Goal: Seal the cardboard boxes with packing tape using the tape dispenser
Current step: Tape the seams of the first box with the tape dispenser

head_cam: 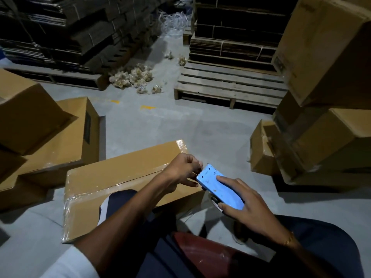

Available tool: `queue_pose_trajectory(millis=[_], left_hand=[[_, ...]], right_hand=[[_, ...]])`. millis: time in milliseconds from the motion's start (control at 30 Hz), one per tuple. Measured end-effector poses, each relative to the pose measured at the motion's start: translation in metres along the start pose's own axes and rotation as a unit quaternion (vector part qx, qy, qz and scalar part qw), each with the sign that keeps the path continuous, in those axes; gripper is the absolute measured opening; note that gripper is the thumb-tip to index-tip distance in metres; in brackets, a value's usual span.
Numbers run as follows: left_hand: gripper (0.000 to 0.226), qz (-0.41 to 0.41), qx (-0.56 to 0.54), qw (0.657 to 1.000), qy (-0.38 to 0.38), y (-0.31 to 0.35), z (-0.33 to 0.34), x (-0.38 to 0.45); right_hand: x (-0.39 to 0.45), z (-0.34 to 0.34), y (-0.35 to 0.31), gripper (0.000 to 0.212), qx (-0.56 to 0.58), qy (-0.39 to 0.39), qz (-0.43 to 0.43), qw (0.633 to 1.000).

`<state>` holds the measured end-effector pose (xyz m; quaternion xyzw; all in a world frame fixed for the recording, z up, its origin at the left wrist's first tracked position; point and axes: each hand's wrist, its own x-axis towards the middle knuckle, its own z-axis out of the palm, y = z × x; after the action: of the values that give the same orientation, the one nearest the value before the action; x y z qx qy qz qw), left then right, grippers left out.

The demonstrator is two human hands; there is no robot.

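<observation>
My right hand [247, 199] grips the light blue metal tape dispenser [219, 189], index finger laid flat along its top plate and the other fingers wrapped round the far edge, with the thumb side hidden under the body. My left hand [180, 171] is at the dispenser's toothed front end, fingers curled in a pinch; I judge that it has the loose end of the clear tape, though the tape itself is too faint to make out. Both hands hang just above the near right corner of the long brown cardboard box [120, 177] lying on the grey concrete floor [140, 125] in front of my knees. That box already shows glossy tape across its left end and its far right corner, and its centre seam runs lengthwise under my left wrist.

What worries me is the serrated blade right beside my left fingertips: a slip as I draw tape out could nick them. The tape end may also fold back on itself or stick to my skin, or snap back onto the roll if my pinch loosens. If I start the strip off the seam, the flaps stay open. More brown boxes [313, 137] are stacked at my right.
</observation>
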<state>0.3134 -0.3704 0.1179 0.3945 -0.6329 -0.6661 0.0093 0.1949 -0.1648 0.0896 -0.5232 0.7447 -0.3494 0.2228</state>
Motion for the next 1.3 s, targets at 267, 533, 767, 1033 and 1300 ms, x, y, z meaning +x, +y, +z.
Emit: queue_pose_trajectory(millis=[267, 533, 767, 1033, 1300], left_hand=[[0.035, -0.077, -0.117, 0.99, -0.001, 0.001, -0.003, -0.009], [0.006, 0.042, -0.006, 0.998, 0.035, -0.012, 0.009, -0.008], [0.009, -0.013, -0.053, 0.995, 0.08, -0.016, -0.004, -0.005], [0.028, -0.014, 0.039, 0.991, 0.128, -0.04, -0.012, -0.004], [0.043, -0.064, -0.035, 0.997, 0.017, -0.037, -0.002, -0.007]], right_hand=[[-0.009, 0.008, 0.006, 0.061, 0.058, -0.005, 0.026, 0.998], [-0.005, 0.013, 0.017, 0.049, 0.408, -0.07, 0.148, 0.898], [-0.004, 0.012, 0.017, 0.054, 0.497, -0.054, 0.149, 0.853], [-0.006, 0.013, 0.018, 0.048, 0.408, -0.035, 0.133, 0.903], [-0.004, 0.017, 0.016, 0.055, 0.313, -0.045, 0.133, 0.939]])
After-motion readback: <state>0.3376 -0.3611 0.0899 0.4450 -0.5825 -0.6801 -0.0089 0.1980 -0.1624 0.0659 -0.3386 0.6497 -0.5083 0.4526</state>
